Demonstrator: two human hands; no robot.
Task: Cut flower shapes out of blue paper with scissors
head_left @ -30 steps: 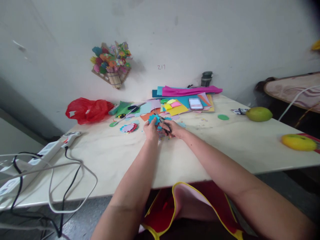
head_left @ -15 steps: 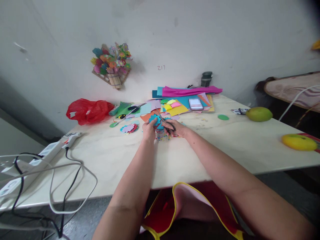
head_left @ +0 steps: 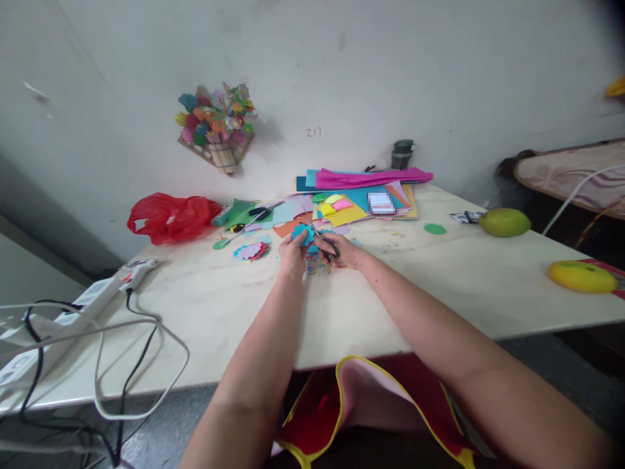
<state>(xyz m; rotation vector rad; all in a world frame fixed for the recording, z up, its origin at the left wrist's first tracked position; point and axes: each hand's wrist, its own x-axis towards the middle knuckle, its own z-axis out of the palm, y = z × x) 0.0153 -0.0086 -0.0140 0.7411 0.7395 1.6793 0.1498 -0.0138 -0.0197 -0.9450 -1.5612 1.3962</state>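
Between thumb and fingers, my left hand (head_left: 291,253) pinches a blue paper piece (head_left: 303,234) with a scalloped edge. My right hand (head_left: 344,251) is closed round the dark handles of a pair of scissors (head_left: 326,245), whose blades point up and left beside the blue paper. Small colourful paper scraps (head_left: 317,267) lie on the table under both hands. To the left rests a stack of scalloped paper pieces (head_left: 251,251), with a light purple one on top. Behind the hands are orange paper (head_left: 287,227) and other coloured sheets.
A red plastic bag (head_left: 173,218) and a second pair of scissors (head_left: 261,213) lie at the back left. A phone (head_left: 381,203) rests on coloured sheets. Green fruit (head_left: 504,222) and yellow fruit (head_left: 582,277) are at the right. A power strip (head_left: 63,326) with cables occupies the left.
The scissors in my right hand have shifted slightly, and their handles look closer together. My left hand keeps its hold on the blue paper. The whole view has moved a little.
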